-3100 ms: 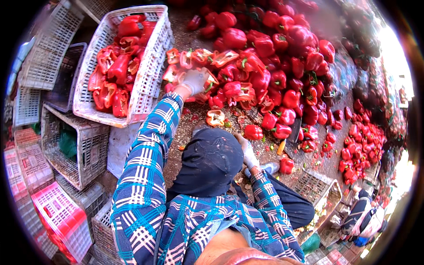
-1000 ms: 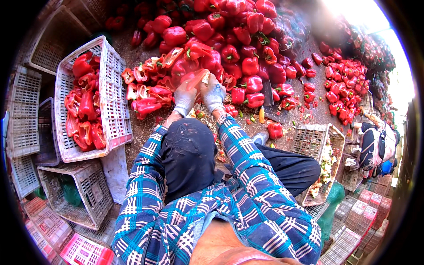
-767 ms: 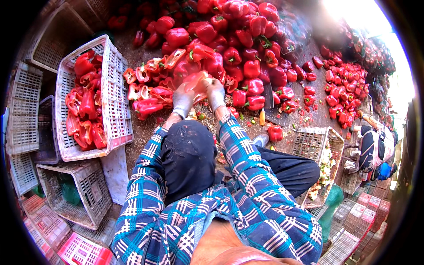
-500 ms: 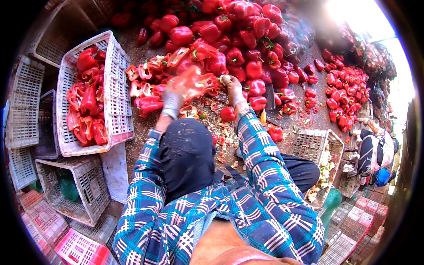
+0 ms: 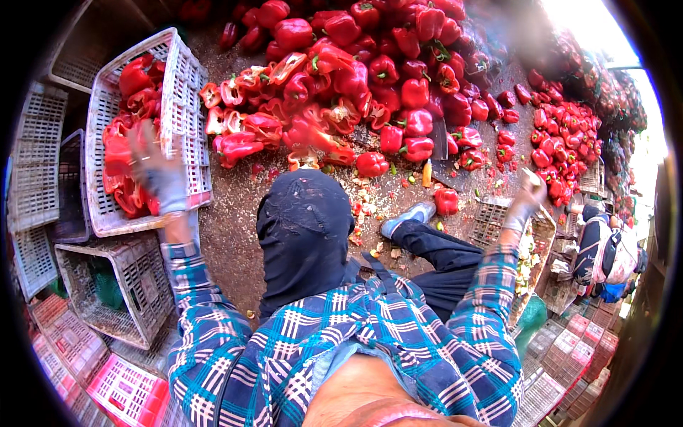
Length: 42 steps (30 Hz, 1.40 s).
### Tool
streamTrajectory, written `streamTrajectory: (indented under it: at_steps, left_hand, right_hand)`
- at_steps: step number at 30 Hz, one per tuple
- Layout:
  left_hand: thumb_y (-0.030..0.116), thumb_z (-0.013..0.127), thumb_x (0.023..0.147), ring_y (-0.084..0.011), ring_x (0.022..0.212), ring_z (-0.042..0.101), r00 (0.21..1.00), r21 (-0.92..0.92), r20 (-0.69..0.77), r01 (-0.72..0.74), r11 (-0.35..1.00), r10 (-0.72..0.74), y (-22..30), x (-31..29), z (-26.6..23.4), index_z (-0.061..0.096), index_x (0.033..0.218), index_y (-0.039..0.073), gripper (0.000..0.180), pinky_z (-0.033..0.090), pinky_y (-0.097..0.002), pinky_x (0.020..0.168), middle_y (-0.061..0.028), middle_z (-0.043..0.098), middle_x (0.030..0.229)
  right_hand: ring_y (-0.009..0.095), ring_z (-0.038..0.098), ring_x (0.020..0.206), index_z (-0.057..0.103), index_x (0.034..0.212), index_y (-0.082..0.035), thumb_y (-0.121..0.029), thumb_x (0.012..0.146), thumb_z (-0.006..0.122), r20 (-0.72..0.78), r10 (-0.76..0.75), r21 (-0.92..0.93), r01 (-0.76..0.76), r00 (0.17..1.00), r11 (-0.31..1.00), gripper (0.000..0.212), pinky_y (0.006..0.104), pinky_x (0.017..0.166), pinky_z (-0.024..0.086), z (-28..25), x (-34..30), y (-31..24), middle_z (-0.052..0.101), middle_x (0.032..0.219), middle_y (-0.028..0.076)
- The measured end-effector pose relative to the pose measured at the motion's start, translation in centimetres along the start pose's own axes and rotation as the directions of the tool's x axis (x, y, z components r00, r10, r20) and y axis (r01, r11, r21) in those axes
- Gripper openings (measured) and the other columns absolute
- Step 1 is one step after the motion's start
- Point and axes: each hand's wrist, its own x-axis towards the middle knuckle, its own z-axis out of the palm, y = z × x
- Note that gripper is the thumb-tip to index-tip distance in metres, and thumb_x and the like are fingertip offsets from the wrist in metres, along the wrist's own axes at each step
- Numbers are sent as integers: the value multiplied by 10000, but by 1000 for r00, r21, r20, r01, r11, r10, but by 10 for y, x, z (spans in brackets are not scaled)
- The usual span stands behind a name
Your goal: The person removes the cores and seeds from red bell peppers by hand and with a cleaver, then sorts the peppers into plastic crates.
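Left grip (image 5: 156, 171): fingers spread apart, blurred, over cut red peppers (image 5: 117, 151) lying inside white crate (image 5: 186, 121); contact unclear. Right grip (image 5: 525, 199): fingers curled above far end of scrap crate (image 5: 491, 222), pale bit (image 5: 531, 177) at fingertips; can't tell if clamped.

Below you spreads a brown floor (image 5: 235, 235), strewn with pale crumbs and scraps. Along your far left stand grey latticed plastic crates (image 5: 39, 164); nearer you, a grimy pale crate (image 5: 148, 297) is tipped on its side, green netting (image 5: 107, 285) inside. A bright pink crate (image 5: 128, 391) lies at your lower left. Ahead on your right, glaring white daylight (image 5: 601, 28) shows beyond bulging net sacks (image 5: 605, 92).
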Motion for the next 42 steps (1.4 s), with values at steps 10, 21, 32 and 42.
streamTrajectory:
  at_steps: [10, 21, 32, 42]
  left_hand:
    - [320, 756, 808, -308, 955, 677, 355, -574, 579, -461, 676, 734, 212, -125, 155, 445, 1418, 207, 694, 533, -457, 738, -141, 487, 1356]
    - [291, 643, 859, -351, 947, 681, 382, -535, 719, -230, 813, 581, 239, -138, 201, 557, 1303, 174, 467, 552, -497, 767, -126, 653, 1125]
    - [173, 618, 855, -400, 1090, 630, 483, -631, 743, 276, 725, 462, 227, -151, 205, 403, 1505, 222, 686, 511, -468, 917, -236, 650, 1191]
    - [173, 587, 865, -421, 1063, 629, 497, -622, 762, 382, 683, 416, 222, -148, 203, 395, 1499, 228, 664, 506, -507, 900, -256, 653, 1156]
  right_hand:
    - [264, 650, 1059, 514, 1372, 8, -225, 910, 670, 318, 285, -423, -133, 904, 896, 540, 373, 917, 508, -46, -41, 50, 672, 1196, 175]
    - [174, 641, 1049, 604, 1286, -8, -264, 925, 678, 962, 180, -68, -453, 207, 889, 449, 305, 912, 497, 198, -278, -125, 697, 1115, 117]
    - [361, 582, 1137, 624, 1189, -113, -153, 814, 619, 761, -580, 162, 780, 291, 604, 378, 488, 962, 463, 297, -326, -132, 629, 1211, 161]
    - [281, 659, 915, 630, 1106, -123, -185, 824, 615, 799, -599, 392, 799, -50, 456, 289, 413, 743, 512, 339, -304, -120, 660, 945, 82]
